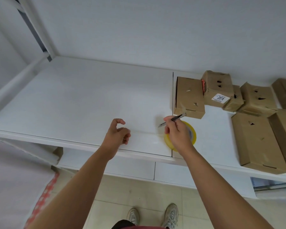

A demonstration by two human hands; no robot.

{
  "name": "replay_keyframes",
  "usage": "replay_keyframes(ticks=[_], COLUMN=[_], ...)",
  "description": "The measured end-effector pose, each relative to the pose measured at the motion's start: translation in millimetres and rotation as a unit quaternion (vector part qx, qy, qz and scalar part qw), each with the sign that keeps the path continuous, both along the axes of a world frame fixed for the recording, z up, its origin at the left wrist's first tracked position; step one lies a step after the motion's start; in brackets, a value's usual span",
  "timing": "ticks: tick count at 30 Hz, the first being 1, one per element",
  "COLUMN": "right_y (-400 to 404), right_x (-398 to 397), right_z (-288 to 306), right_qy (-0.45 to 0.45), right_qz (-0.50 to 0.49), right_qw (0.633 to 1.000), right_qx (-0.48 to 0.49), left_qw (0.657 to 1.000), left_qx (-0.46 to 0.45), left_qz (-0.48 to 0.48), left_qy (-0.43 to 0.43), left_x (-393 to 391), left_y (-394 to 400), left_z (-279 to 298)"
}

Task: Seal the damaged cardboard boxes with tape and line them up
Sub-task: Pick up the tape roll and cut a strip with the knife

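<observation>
A plain white wall (pixel 139 27) fills the far side of the scene. Against it stands a long white table (pixel 82 96), its top made of two panels that meet at a thin dark seam (pixel 172 90) towards the right. At the far left corner a white metal post (pixel 38 28) with a dark strip rises at a slant. Under the table's near edge a lower white shelf (pixel 129 167) shows. The floor (pixel 122 192) is laid with pale beige tiles. The light is soft and even, with faint shadows.
</observation>
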State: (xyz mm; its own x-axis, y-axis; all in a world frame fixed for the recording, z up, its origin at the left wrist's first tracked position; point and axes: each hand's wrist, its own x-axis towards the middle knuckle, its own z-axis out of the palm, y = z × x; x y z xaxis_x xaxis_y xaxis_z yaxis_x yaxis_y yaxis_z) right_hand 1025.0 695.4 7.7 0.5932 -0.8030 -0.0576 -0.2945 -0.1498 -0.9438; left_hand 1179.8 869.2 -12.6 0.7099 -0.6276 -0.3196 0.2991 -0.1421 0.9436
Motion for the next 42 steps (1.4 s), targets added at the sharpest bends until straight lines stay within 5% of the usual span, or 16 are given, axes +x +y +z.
replay_keyframes(ticks=[4, 6, 8, 11, 14, 17, 23, 28, 33, 37, 39, 42], right_y=[-7, -10, -15, -28, -43, -46, -47, -37, -36, -29, -18, -8], right_x=[-3, -2, -4, -21, -40, -48, -69, -94, -107, -107, -86, -30], right_z=[9, 14, 16, 12, 9, 7, 22, 0, -1, 39, 70, 105], right_qy=[-0.069, -0.058, 0.021, 0.140, 0.297, 0.339, 0.131, 0.155, 0.164, 0.052, -0.088, -0.232], right_qz=[-0.011, -0.011, 0.002, 0.010, 0.057, 0.081, -0.007, 0.015, 0.022, -0.008, -0.039, 0.040], right_qw=[0.993, 0.997, 0.995, 0.935, 0.906, 0.899, 0.936, 0.912, 0.906, 0.880, 0.904, 0.967], right_qx=[0.092, 0.058, -0.097, -0.327, -0.296, -0.265, -0.327, -0.380, -0.389, -0.472, -0.416, -0.102], left_qw=[0.999, 0.998, 0.998, 0.998, 0.999, 1.000, 0.992, 0.966, 0.953, 0.964, 0.967, 0.969], left_qx=[-0.032, -0.037, -0.037, -0.033, -0.022, -0.008, -0.003, 0.105, 0.175, 0.138, 0.123, 0.104], left_qz=[-0.020, -0.018, -0.017, -0.013, -0.009, -0.006, -0.031, -0.079, -0.100, -0.098, -0.100, -0.099], left_qy=[0.028, 0.045, 0.050, 0.052, 0.040, 0.012, -0.125, -0.221, -0.227, -0.206, -0.201, -0.199], left_x=[2, 3, 3, 2, 2, 3, 4, 2, 2, 1, 0, 2], left_y=[4, 5, 4, -1, -5, -8, -22, -30, -28, -27, -27, -29], left_z=[0, 1, 2, 4, 7, 9, 21, 22, 28, 38, 43, 50])
